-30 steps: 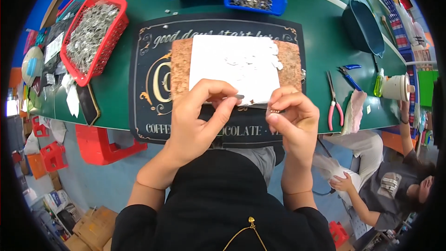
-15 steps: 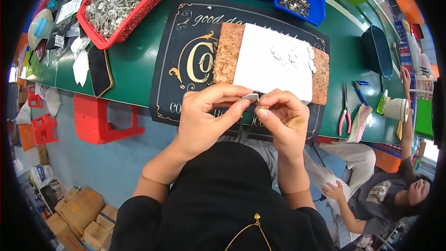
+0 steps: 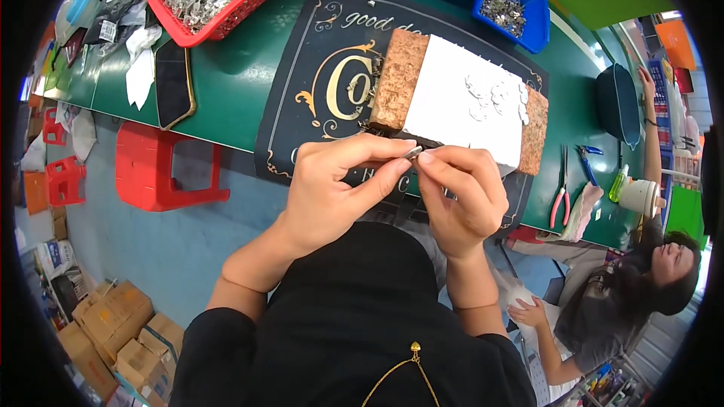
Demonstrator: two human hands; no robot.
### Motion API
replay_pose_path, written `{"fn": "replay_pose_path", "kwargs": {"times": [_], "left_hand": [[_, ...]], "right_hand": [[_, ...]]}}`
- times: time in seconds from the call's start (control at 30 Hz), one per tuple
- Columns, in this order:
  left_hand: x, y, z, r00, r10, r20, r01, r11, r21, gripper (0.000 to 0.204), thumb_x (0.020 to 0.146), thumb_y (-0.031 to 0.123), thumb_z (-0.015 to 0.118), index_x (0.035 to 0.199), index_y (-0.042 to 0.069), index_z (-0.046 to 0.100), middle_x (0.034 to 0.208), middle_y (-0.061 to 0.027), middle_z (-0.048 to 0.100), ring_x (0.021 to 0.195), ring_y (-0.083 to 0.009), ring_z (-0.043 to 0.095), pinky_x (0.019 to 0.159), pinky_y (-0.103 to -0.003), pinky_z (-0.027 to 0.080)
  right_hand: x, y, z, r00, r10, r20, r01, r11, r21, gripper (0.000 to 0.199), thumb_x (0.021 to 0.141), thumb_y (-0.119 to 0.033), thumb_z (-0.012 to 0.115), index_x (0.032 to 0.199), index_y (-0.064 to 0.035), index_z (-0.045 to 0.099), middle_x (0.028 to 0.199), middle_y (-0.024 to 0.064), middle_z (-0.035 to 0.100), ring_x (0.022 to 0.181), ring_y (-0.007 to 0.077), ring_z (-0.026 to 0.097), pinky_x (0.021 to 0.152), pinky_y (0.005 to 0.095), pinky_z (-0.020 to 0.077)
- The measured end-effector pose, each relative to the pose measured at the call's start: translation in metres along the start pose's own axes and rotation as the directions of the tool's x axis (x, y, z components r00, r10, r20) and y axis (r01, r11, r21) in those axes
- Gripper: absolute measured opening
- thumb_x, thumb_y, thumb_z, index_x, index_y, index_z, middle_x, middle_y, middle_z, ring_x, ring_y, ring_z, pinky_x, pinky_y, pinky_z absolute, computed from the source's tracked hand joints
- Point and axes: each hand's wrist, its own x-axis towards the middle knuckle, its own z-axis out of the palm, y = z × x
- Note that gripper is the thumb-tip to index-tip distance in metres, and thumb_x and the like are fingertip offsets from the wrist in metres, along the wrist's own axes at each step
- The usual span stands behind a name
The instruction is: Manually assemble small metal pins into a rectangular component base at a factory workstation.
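Observation:
My left hand (image 3: 324, 188) pinches a small grey metal piece (image 3: 412, 152) between thumb and forefinger. Right beside it, the thumb and forefinger of my right hand (image 3: 464, 192) press together at the piece's edge; they hide whatever lies between them. Both hands hover over the near edge of a black printed mat (image 3: 290, 117). Beyond them a white board (image 3: 460, 90) rests on a brown brick-like block (image 3: 400, 79), with several small pale pieces (image 3: 498, 96) on its top.
A red basket (image 3: 226, 30) heaped with small metal parts stands far left, near a phone (image 3: 174, 87). Two blue bins (image 3: 539, 30) hold more parts. Pink-handled pliers (image 3: 559, 207) and blue-handled cutters (image 3: 587, 162) lie on the right. Another person (image 3: 615, 309) sits at the right.
The grey piece has turned and is now more covered by my fingers. My right fingertips have moved against my left ones. The view has shifted, and the other person has shifted posture.

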Motion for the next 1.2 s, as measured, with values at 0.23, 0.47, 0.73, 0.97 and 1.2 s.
{"fn": "replay_pose_path", "kwargs": {"times": [0.23,0.47,0.73,0.97,1.2], "left_hand": [[0.000,0.003,-0.008,1.000,0.019,-0.001,-0.019,0.992,0.125,0.017,0.080,-0.006,0.066,0.097,-0.005,0.068,0.089,-0.0111,0.071,0.081,-0.0131,0.068,0.075,-0.024,0.054],[-0.007,-0.002,-0.007,0.998,0.030,-0.060,-0.029,0.999,0.023,0.015,0.078,-0.009,0.064,0.091,-0.005,0.067,0.087,-0.0103,0.069,0.078,-0.0134,0.065,0.071,-0.024,0.052],[-0.011,-0.020,-0.006,0.990,0.140,-0.023,-0.140,0.990,0.015,0.016,0.076,-0.011,0.061,0.090,-0.003,0.063,0.083,-0.0092,0.065,0.073,-0.0123,0.060,0.068,-0.024,0.047],[-0.028,-0.027,0.005,0.996,0.004,-0.091,-0.015,0.993,-0.117,0.012,0.088,-0.005,0.060,0.100,-0.004,0.060,0.095,-0.0115,0.064,0.086,-0.0124,0.064,0.078,-0.025,0.053],[-0.007,-0.031,0.000,0.927,0.370,0.051,-0.352,0.820,0.451,0.027,0.075,0.001,0.073,0.101,0.002,0.066,0.102,-0.0079,0.068,0.096,-0.0244,0.062,0.085,-0.035,0.049]], "right_hand": [[0.009,-0.001,-0.006,0.975,-0.153,0.159,0.174,0.976,-0.131,0.027,0.062,0.006,0.073,0.088,-0.0011,0.070,0.080,0.0098,0.065,0.067,0.0223,0.061,0.056,0.0272,0.0463],[0.006,-0.013,-0.013,0.806,0.414,0.423,-0.561,0.761,0.325,0.026,0.071,0.004,0.073,0.095,0.0021,0.064,0.096,0.0077,0.061,0.078,0.0106,0.056,0.064,0.0198,0.0443],[-0.013,-0.020,0.004,0.795,0.493,0.353,-0.605,0.684,0.408,0.019,0.079,0.005,0.068,0.096,0.0035,0.060,0.094,0.0062,0.057,0.083,0.0087,0.055,0.071,0.0196,0.0455],[-0.029,-0.020,0.011,0.710,0.569,0.415,-0.704,0.574,0.419,0.019,0.082,0.003,0.065,0.099,0.0014,0.055,0.097,0.0030,0.052,0.085,0.0081,0.051,0.077,0.0212,0.0434],[-0.008,-0.005,-0.007,0.882,0.365,0.299,-0.390,0.920,0.028,0.010,0.080,0.003,0.065,0.085,0.0012,0.056,0.080,0.0068,0.055,0.071,0.0148,0.051,0.066,0.0259,0.0411]]}}
